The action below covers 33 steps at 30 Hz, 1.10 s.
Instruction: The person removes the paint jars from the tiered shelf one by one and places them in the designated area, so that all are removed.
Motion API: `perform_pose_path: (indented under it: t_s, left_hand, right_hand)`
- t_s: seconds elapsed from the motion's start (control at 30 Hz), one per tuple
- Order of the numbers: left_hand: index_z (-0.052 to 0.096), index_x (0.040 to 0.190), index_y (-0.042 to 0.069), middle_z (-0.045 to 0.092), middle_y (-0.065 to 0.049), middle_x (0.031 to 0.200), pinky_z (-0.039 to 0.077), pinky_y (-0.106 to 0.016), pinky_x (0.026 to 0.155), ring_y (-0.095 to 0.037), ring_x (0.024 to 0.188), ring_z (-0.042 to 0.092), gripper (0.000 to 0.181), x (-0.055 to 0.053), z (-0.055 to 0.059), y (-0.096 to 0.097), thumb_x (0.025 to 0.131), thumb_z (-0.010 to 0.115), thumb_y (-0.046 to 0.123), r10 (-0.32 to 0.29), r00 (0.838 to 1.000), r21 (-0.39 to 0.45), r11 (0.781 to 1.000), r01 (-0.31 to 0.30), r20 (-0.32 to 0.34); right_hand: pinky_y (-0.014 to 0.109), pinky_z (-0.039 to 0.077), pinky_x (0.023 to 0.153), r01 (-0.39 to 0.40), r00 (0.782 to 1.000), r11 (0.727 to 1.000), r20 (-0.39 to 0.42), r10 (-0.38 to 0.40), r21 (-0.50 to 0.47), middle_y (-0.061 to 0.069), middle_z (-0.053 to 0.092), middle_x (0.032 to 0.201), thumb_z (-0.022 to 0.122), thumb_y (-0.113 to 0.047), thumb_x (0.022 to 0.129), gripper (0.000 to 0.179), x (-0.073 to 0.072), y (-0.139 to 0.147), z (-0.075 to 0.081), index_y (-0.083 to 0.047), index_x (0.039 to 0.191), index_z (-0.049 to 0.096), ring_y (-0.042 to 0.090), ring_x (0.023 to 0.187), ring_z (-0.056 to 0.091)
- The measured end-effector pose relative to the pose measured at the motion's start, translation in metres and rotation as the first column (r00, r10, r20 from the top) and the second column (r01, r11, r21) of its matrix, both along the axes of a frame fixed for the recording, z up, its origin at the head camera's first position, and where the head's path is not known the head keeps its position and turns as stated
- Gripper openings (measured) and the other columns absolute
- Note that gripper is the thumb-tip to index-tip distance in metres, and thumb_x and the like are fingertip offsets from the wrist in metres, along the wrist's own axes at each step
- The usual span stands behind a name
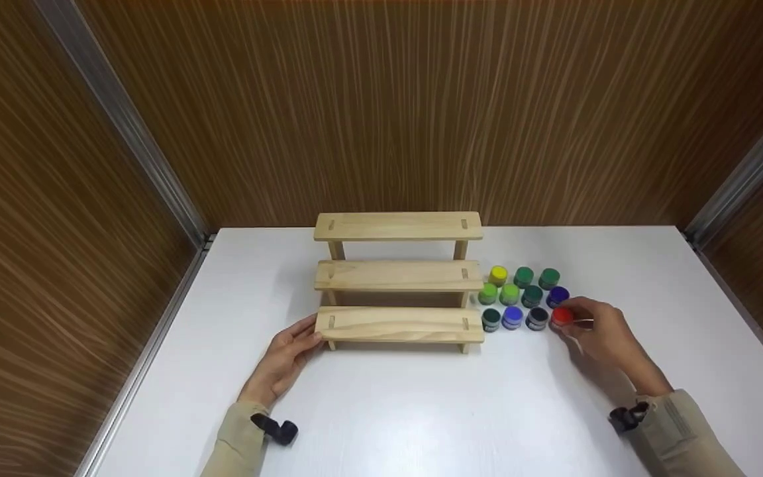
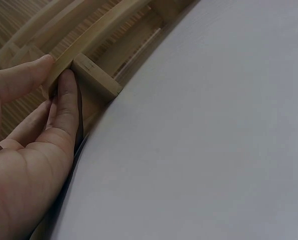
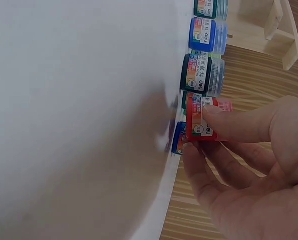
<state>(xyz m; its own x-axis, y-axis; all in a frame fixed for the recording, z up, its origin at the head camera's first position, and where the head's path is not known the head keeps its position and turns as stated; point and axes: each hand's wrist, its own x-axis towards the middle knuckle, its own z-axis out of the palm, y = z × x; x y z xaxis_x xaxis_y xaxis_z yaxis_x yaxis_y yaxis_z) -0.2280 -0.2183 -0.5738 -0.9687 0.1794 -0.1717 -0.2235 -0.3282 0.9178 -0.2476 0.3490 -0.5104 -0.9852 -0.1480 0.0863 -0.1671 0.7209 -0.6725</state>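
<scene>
A three-tiered wooden display stand (image 1: 400, 324) stands on the white table. Its lowest plank is pinched at the left end by my left hand (image 1: 282, 363); the left wrist view shows the thumb (image 2: 26, 77) on top and fingers (image 2: 66, 107) beneath the plank. My right hand (image 1: 610, 334) holds a red paint jar (image 3: 201, 120) between thumb and fingers, at the right end of the front row of jars. Beside it are a black-looking jar (image 1: 537, 318), a light blue jar (image 1: 512, 318) and a dark green jar (image 1: 491, 320).
Behind the front row sit more jars, among them a purple one (image 1: 558, 296), a yellow one (image 1: 498, 275) and several green ones (image 1: 532, 295). They lie close to the stand's right side. A wood-grain panel (image 1: 395, 106) rises behind the table (image 1: 421, 404), with others at both sides.
</scene>
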Motion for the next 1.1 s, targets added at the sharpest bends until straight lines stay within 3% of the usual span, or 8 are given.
perform_pose_path:
  t_s: [0.47, 1.1]
  left_hand:
    - [0.026, 0.162, -0.013, 0.028, -0.032, 0.17, 0.052, -0.022, 0.113, -0.02, 0.141, 0.057, 0.07, 0.0004, 0.0016, 0.0008, 0.105, 0.064, 0.0, -0.001, 0.999, -0.001, 1.0, 0.001, -0.036]
    - [0.031, 0.162, -0.009, 0.034, -0.029, 0.168, 0.051, -0.024, 0.115, -0.018, 0.138, 0.06, 0.067, 0.0005, 0.0004, 0.0002, 0.105, 0.064, 0.002, 0.005, 1.0, -0.018, 1.0, -0.005, 0.006]
  right_hand:
    - [0.052, 0.065, 0.094, 0.008, 1.0, 1.0, 0.013, -0.008, 0.021, 0.034, 0.068, 0.128, 0.074, 0.008, 0.093, 0.043, -0.0007, -0.001, -0.0004, 0.011, 0.134, 0.063, 0.051, 0.114, 0.07]
    - [0.052, 0.065, 0.095, 0.001, 1.0, 1.0, 0.025, -0.002, 0.02, 0.034, 0.068, 0.127, 0.074, 0.008, 0.092, 0.043, -0.0009, 0.0009, -0.0051, 0.011, 0.134, 0.063, 0.051, 0.115, 0.07]
